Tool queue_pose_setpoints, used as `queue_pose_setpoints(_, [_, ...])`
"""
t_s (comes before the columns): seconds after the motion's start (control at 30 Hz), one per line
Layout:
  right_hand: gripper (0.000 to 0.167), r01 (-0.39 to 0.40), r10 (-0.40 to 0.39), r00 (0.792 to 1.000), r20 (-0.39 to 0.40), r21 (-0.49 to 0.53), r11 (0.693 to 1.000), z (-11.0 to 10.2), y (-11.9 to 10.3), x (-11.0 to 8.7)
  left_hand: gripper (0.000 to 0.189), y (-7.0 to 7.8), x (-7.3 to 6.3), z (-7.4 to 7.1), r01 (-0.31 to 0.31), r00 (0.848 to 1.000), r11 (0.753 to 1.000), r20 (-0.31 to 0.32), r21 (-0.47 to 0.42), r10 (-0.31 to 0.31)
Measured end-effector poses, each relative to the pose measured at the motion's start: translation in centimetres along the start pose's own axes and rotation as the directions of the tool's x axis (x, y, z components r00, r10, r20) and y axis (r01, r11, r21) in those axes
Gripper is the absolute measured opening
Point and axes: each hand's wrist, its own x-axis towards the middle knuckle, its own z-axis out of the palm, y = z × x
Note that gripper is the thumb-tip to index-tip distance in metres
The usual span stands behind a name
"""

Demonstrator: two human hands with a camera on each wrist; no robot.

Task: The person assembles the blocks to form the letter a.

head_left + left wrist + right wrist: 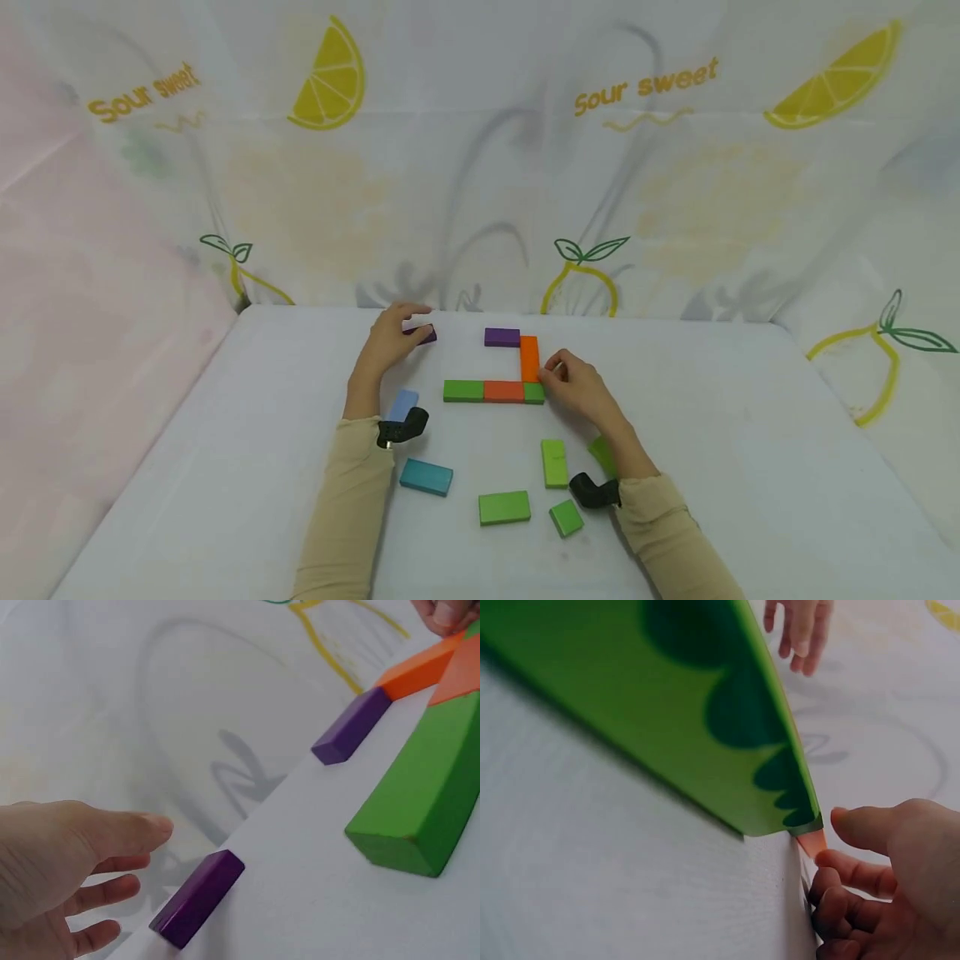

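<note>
My left hand (387, 340) hovers at the back left beside a dark purple block (199, 898). In the left wrist view its fingers are spread, with a gap between them and that block. My right hand (576, 382) has its fingertips at the right side of an orange block (529, 358), near that block's lower end. Its fingers are loosely bent, and none shows on the block's far side. A second purple block (502, 337) meets the orange block's top. Below lies a row of a green block (463, 391), a red-orange block (503, 392) and a small green block (533, 393).
Nearer the front lie a teal block (426, 477), a green block (504, 508), a lime block (554, 463) and a small green square (566, 518). A light blue block (403, 404) is partly behind the left wrist camera; another green block (602, 456) is beneath the right forearm.
</note>
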Motion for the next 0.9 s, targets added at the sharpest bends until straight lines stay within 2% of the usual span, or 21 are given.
queue_pose_setpoints(0.1, [0.024,-0.001,0.001,1.0,0.002,-0.018,1.0,0.2,-0.1,0.1,0.039,-0.7,-0.6,-0.7,0.051,0.998,0.998,-0.023,-0.03,-0.052])
queue_pose_setpoints(0.27, [0.024,-0.006,0.007,1.0,0.004,-0.056,0.998,0.3,-0.2,0.2,0.044,-1.0,-1.2,-0.9,0.122,0.992,0.992,0.027,-0.016,-0.121])
queue_pose_setpoints(0.43, [0.024,0.009,-0.01,1.0,-0.007,-0.067,0.998,0.3,-0.3,0.3,0.045,-0.8,-0.8,-0.8,0.117,0.992,0.993,0.049,0.011,-0.117])
queue_pose_setpoints(0.63, [0.022,0.02,-0.021,1.0,-0.01,-0.065,0.998,0.1,-0.3,0.4,0.045,-0.8,-0.4,-0.8,0.099,0.994,0.995,0.042,0.03,-0.1])
queue_pose_setpoints(0.8, [0.021,0.025,-0.024,1.0,0.014,-0.06,0.998,0.1,-0.3,0.4,0.044,-1.2,-0.6,-1.0,0.141,0.988,0.99,0.057,0.018,-0.141])
queue_pose_setpoints(0.9, [0.021,0.035,-0.034,0.999,0.02,-0.058,0.998,0.1,-0.3,0.3,0.043,-1.3,-0.7,-1.0,0.146,0.987,0.989,0.062,0.018,-0.147])
